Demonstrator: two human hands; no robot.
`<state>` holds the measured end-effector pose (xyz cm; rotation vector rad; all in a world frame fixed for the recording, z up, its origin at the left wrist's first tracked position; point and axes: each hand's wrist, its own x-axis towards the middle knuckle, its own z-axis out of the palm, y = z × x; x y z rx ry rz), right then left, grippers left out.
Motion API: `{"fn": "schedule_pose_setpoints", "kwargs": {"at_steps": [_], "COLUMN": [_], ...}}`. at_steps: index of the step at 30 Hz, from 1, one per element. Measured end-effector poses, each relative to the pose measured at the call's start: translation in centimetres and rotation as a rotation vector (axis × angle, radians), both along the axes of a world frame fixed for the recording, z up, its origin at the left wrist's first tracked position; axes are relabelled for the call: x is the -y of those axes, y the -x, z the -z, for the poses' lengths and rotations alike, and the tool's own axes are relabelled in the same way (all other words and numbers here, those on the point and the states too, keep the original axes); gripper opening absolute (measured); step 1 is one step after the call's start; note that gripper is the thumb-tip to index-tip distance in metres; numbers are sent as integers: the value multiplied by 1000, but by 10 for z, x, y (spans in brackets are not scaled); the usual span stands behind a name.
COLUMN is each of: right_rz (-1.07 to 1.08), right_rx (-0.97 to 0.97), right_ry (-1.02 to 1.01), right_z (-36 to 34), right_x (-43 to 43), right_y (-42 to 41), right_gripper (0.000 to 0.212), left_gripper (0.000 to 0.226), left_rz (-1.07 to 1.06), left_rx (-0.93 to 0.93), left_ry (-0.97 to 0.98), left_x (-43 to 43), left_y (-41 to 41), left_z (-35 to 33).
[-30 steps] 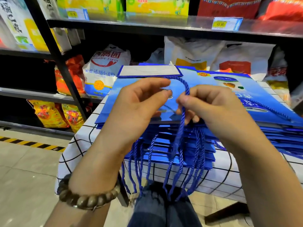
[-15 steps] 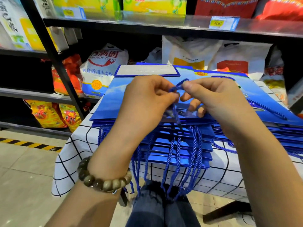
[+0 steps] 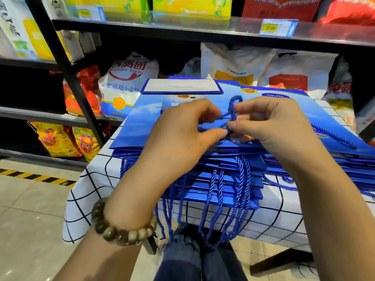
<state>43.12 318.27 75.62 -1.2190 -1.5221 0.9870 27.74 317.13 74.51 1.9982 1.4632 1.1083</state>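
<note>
- Cord (image 3: 233, 110): blue, twisted; stood looped between my two grips, above the top bag (image 3: 140, 126).
- Left grip (image 3: 182, 134): pinched the cord, thumb to forefinger.
- Right grip (image 3: 272, 122): pinched the same cord, touching my left.
- Stack (image 3: 253, 175): blue bags, lay flat on the checked tabletop (image 3: 97, 179).

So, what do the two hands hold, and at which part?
Both the left hand and the right hand pinch the blue cord at its looped end, over the stack of blue bags.

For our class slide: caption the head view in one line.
Left hand and right hand pinch a blue cord over stacked blue paper bags on a checked tablecloth.
</note>
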Motion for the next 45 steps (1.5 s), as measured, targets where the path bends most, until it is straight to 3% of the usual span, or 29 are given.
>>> {"fn": "schedule_pose_setpoints", "kwargs": {"at_steps": [5, 12, 20, 24, 28, 31, 37, 45], "right_rz": [-56, -89, -174, -122, -142, -202, -161, -72], "right_rx": [86, 376, 495, 436, 319, 283, 277, 213], "right_ry": [-44, -184, -210, -222, -245, -155, -179, -216], "right_z": [0, -4, -9, -5, -3, 1, 10, 18], "right_x": [-2, -5, -11, -13, -3, 1, 0, 4], "right_y": [-1, 1, 9, 7, 1, -6, -1, 7], "right_gripper": [28, 35, 41, 43, 27, 36, 44, 41], "left_gripper": [36, 30, 18, 9, 23, 33, 23, 22], "left_rz": [-8, -32, -34, -8, 27, -35, -299, -366], "left_rx": [-244, -223, -139, -137, -224, -297, -419, -643], "left_ry": [57, 38, -52, -171, -322, -398, -331, -343], "left_x": [12, 11, 9, 9, 5, 4, 14, 11], "left_y": [8, 11, 10, 9, 10, 9, -10, -16], "left_z": [5, 7, 9, 10, 15, 19, 16, 14]}}
